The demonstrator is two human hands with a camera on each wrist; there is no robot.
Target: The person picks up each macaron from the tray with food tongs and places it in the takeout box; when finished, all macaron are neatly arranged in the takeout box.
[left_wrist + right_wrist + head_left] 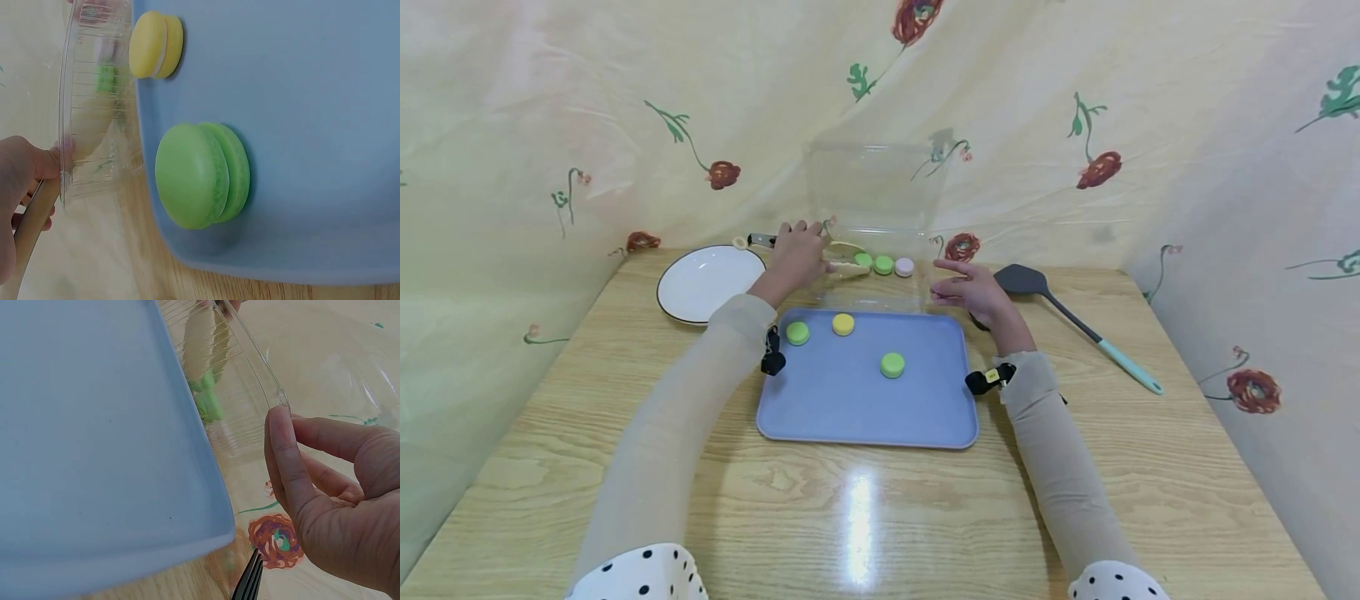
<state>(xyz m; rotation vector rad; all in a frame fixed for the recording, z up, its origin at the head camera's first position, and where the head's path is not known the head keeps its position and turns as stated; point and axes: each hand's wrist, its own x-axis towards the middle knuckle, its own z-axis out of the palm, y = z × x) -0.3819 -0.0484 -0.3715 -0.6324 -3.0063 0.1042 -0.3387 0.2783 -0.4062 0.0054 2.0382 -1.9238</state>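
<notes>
My left hand [800,254] grips a pair of wooden tongs [848,270], their tips inside a clear plastic box [880,296] with its lid [876,183] raised. Between or beside the tips sits a green macaron [863,261]; I cannot tell whether they squeeze it. Another green macaron [883,265] and a pale pink macaron [904,267] lie to its right. At the box's right side my right hand [337,481] pinches the rim between thumb and fingers. On the blue tray [850,408] lie a yellow macaron [156,45], a green macaron [199,176] and a second green macaron [892,365].
A white plate [711,283] with a dark rim stands at the left, partly behind my left arm. Right of my right hand lies a grey spatula [1021,279] with a mint handle. Black fork tines [250,578] show beside the tray's corner. A floral cloth hangs behind the table.
</notes>
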